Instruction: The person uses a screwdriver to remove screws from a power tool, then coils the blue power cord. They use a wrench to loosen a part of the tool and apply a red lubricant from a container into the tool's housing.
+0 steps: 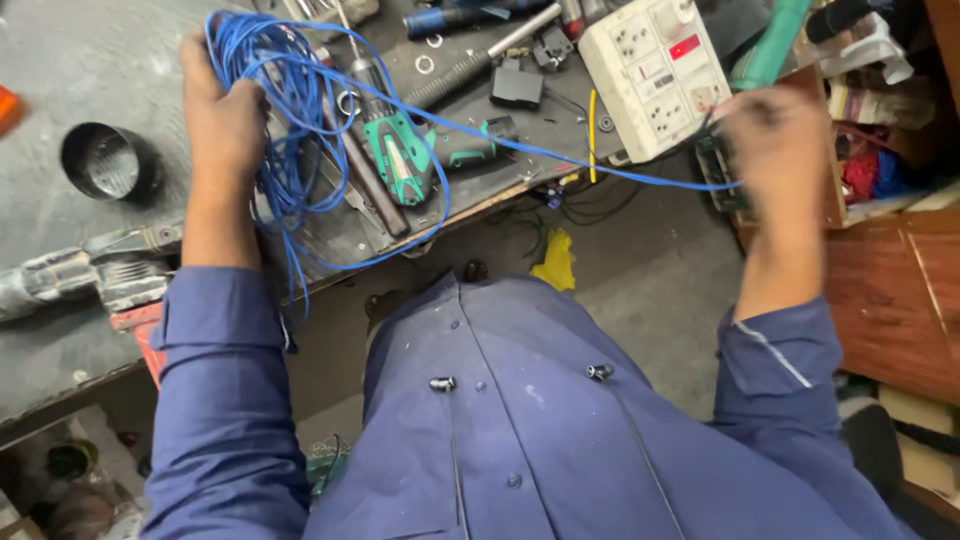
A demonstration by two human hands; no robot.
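Workbench: grey, scuffed metal top (60, 60) strewn with tools, a wooden cabinet (900, 300) at the right, concrete floor below.
Left grip: left hand (222, 118) is closed around a bundle of blue wire (290, 110), fingers wrapped over the gathered loops, held above the bench.
Right grip: right hand (775, 140) is blurred by motion; the wire's free strand ends at it, but I cannot tell whether the fingers pinch it or only guide it.
Wire path: 1 taut strand runs from the coil across the bench edge to the right hand.
Progress: judging by the many loops already gathered, most of the wire looks coiled; the stretched strand is what is left.
Under the wire: green and black power drill (405, 155) lies on the bench.
Sign-like parts: white socket board (655, 75), squarish, with 1 red switch, stands near the right hand.
Further out: black metal cup (105, 160) at left; yellow rag (557, 262) on the floor.
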